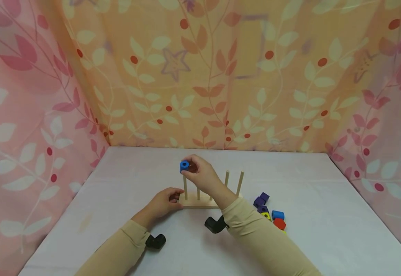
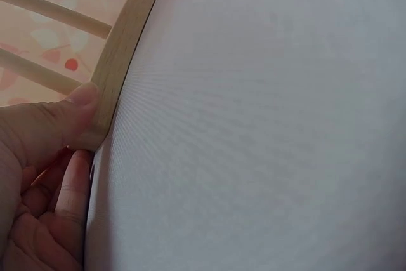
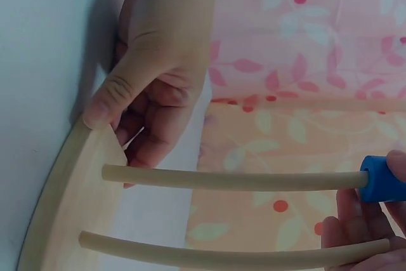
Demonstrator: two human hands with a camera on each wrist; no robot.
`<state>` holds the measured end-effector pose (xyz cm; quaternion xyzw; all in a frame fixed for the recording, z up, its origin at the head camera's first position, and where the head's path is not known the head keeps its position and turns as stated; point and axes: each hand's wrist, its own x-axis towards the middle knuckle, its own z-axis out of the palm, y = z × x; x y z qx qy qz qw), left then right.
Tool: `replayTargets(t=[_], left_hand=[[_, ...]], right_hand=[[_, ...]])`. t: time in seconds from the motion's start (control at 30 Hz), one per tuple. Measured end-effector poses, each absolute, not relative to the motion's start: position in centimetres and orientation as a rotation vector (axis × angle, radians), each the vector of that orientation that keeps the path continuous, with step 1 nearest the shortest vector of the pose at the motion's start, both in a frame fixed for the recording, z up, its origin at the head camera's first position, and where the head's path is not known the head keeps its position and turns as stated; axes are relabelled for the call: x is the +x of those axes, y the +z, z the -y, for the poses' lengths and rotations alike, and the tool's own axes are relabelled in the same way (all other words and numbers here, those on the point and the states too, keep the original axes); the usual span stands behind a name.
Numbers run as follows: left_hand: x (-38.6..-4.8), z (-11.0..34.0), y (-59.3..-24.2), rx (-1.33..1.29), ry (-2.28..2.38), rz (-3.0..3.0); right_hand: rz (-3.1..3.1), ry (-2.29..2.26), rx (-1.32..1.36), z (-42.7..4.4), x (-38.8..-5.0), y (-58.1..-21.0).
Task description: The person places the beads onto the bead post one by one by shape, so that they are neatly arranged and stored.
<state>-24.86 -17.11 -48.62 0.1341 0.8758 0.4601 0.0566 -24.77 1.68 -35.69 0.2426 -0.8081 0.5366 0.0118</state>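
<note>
My right hand (image 1: pixel 203 176) pinches a blue bead (image 1: pixel 182 168) with a hole through it, at the top of the leftmost peg (image 1: pixel 185 188). In the right wrist view the blue bead (image 3: pixel 379 181) meets the peg's tip; whether the tip is inside the hole I cannot tell. The peg belongs to a wooden stand with several upright pegs on a flat base (image 1: pixel 200 205). My left hand (image 1: pixel 164 201) grips the left end of that base. The left wrist view has the thumb (image 2: pixel 82 96) on the base's end, fingers curled beside it.
Right of the stand lie loose blocks: several purple ones (image 1: pixel 259 202), another blue one (image 1: pixel 277 215), a red one (image 1: pixel 279 224) and some yellow ones (image 1: pixel 266 216). A white cloth covers the table (image 1: pixel 117 172). Patterned curtains (image 1: pixel 200 76) stand behind and at both sides.
</note>
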Motion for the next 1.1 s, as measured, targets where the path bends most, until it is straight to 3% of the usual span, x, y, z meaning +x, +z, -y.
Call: replayTargets(t=[0.43,1.1], left_hand=[[-24.7,16.9,-48.5,0.388,1.370,-2.684],[-24.7,17.1,-48.7,0.405,1.392,-2.689]], right_hand=[[2.405,1.913,0.532,-1.0,-24.5,-38.6],[2.495,1.865,0.361,-0.5,-24.3,-43.5]])
